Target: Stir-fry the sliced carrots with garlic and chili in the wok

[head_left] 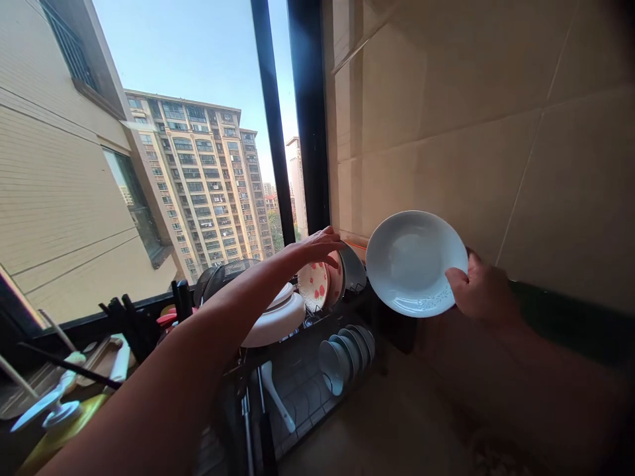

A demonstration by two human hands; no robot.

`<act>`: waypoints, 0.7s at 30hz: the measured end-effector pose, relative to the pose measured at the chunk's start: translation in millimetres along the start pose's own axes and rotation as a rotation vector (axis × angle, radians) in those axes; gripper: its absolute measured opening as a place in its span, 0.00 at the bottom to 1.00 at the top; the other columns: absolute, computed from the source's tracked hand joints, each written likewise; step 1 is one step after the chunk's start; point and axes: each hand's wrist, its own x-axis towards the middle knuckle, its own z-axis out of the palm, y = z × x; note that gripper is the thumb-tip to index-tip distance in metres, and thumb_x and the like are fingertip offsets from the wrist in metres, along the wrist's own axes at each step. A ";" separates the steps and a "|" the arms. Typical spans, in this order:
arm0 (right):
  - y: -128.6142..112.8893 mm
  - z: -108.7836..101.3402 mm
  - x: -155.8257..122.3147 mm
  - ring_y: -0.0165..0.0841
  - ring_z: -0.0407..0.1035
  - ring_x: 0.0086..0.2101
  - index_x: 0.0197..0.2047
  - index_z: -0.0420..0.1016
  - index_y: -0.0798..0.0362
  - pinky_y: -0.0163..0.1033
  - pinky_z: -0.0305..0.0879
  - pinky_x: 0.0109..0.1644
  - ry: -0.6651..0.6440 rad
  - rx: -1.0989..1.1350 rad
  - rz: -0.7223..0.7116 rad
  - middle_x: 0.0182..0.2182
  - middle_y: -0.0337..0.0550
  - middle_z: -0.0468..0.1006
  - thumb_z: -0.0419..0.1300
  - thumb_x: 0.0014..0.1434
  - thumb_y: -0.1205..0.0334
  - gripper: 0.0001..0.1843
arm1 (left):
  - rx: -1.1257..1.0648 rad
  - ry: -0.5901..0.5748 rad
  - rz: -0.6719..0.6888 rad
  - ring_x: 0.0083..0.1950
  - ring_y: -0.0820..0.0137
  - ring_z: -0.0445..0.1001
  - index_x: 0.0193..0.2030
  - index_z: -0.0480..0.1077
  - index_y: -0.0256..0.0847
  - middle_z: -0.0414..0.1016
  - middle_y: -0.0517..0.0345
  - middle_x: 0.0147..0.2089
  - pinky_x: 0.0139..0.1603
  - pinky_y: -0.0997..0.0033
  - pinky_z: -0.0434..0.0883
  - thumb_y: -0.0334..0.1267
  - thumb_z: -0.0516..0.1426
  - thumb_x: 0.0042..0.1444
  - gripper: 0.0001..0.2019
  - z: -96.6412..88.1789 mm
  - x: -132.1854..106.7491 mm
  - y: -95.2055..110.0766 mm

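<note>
My right hand [479, 289] grips the rim of a white plate [414, 262], held tilted in the air in front of the tiled wall. My left hand [322, 243] reaches across to the top tier of a dark dish rack [302, 370] and rests with its fingers on the upright plates there, on one with red spots [315, 284]. A grey plate [353, 268] stands just behind that one. A stack of white bowls [347, 354] lies on its side in the lower tier.
A white round lid or dish [278, 317] sits on the rack under my left forearm. Black utensils and a knife holder [133, 324] stand at the left by the window. A tiled wall [471, 132] rises to the right above the brown counter [397, 423].
</note>
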 end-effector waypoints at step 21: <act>-77.2 36.5 12.1 0.41 0.70 0.30 0.63 0.51 0.65 0.42 0.63 0.35 -0.082 -0.240 -0.369 0.31 0.55 0.77 0.44 0.58 0.68 0.29 | -0.107 0.017 -0.042 0.43 0.64 0.65 0.41 0.74 0.40 0.76 0.53 0.36 0.45 0.67 0.57 0.59 0.58 0.48 0.24 -0.1 -8.5 -10.5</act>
